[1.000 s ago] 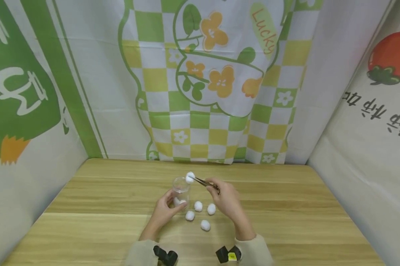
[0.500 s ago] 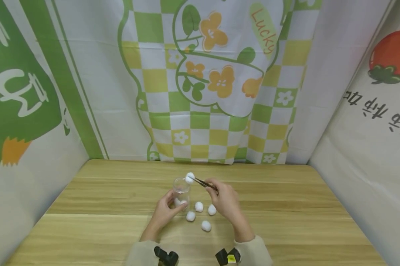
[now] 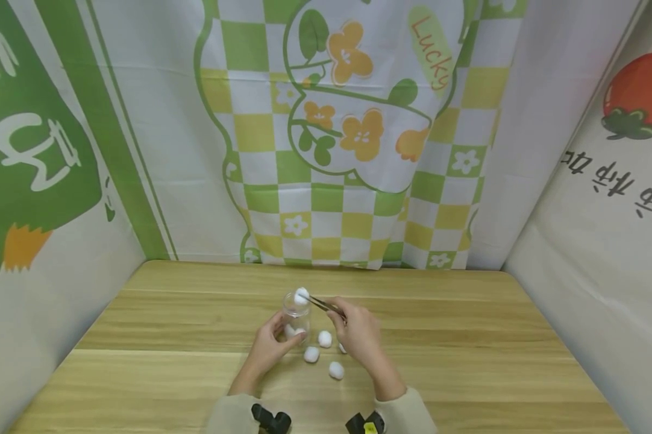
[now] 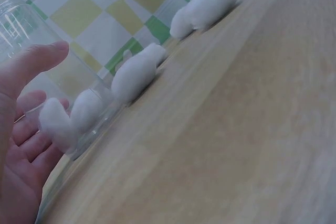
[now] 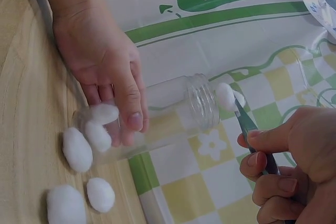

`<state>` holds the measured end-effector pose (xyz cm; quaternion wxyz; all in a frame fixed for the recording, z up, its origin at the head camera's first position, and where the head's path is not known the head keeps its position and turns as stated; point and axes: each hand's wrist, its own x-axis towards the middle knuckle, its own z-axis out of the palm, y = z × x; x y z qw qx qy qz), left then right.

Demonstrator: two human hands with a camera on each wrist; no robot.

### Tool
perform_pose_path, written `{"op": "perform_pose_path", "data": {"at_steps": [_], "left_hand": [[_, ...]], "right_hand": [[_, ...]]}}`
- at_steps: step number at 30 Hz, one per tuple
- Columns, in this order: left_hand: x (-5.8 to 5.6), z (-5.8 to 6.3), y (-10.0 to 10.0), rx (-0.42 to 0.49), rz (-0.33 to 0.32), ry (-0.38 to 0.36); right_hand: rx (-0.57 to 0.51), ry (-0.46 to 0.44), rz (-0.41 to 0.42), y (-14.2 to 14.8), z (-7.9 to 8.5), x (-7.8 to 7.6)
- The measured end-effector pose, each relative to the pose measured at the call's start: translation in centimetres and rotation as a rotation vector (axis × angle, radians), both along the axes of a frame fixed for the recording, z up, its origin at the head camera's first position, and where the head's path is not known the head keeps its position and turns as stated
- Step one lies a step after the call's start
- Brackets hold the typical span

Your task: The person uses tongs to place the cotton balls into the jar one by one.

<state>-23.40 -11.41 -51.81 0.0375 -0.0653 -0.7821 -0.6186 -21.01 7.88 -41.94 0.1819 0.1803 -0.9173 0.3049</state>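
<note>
My left hand [image 3: 267, 348] curls round the lower part of a clear jar [image 3: 296, 312] that stands upright on the table without a lid. Two white cotton balls [image 5: 100, 129] lie at the jar's bottom. In my right hand [image 3: 360, 333] are metal tweezers [image 5: 250, 129], pinched between thumb and fingers. Their tips grip another cotton ball [image 5: 227, 97], which hangs just above the jar's mouth. Several loose cotton balls lie right of the jar, among them a near one [image 3: 336, 370]; one is partly hidden behind my right hand in the head view.
The wooden table [image 3: 456, 349] spreads to both sides of the hands. A checked curtain [image 3: 326, 223] hangs along its back edge, with printed cloth walls left and right.
My right hand has moved left with the tweezers, bringing the cotton ball from beside the jar's rim to over its mouth. The left hand keeps its hold on the jar.
</note>
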Motion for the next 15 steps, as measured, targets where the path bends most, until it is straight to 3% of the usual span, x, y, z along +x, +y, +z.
{"op": "perform_pose_path", "data": {"at_steps": [15], "left_hand": [[-0.18,-0.23,-0.09,-0.019,-0.009,0.013]], "right_hand": [[0.009,-0.028,0.012,-0.06,-0.28,-0.07]]}}
